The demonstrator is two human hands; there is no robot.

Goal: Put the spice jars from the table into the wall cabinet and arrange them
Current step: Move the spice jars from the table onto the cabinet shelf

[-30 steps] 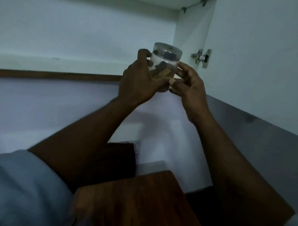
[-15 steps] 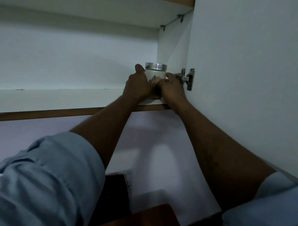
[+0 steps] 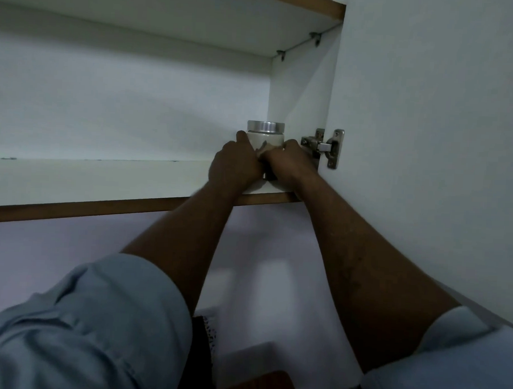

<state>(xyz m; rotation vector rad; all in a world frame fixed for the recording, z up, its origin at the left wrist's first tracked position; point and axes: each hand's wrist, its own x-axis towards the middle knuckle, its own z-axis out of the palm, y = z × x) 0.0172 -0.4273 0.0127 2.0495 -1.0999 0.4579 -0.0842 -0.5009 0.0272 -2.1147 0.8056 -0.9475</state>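
Jar: Up on the lower shelf stands a small clear glass spice jar with a brushed silver metal lid [image 3: 265, 136], upright, at the far right end of the cabinet, close to the right side wall and a little in from the shelf's front edge.
Left hand: the left hand [image 3: 235, 167] wraps the jar's left side, fingers curled round the glass and pressed against it, thumb up along the jar just under the lid.
Right hand: the right hand [image 3: 289, 162] clasps the jar's right side, its fingers closed on the glass; the two hands meet in front of the jar and hide its lower half.
Shelf: the white cabinet shelf with a brown wooden front edge [image 3: 103, 181] runs away to the left, bare white board all the way along that side.
Upper shelf: a second white shelf with a brown edge [image 3: 168, 23] sits well above the lid.
Right edge: the white side wall [image 3: 301, 93] is just beside the jar; a silver metal door hinge [image 3: 325, 147] is fixed there, just beside the right hand's knuckles.
Door: the white cabinet door [image 3: 428, 143] stands open on the right, alongside the right forearm.
Sleeves: light blue rolled shirt sleeves [image 3: 82, 319] cover both upper arms near the camera.
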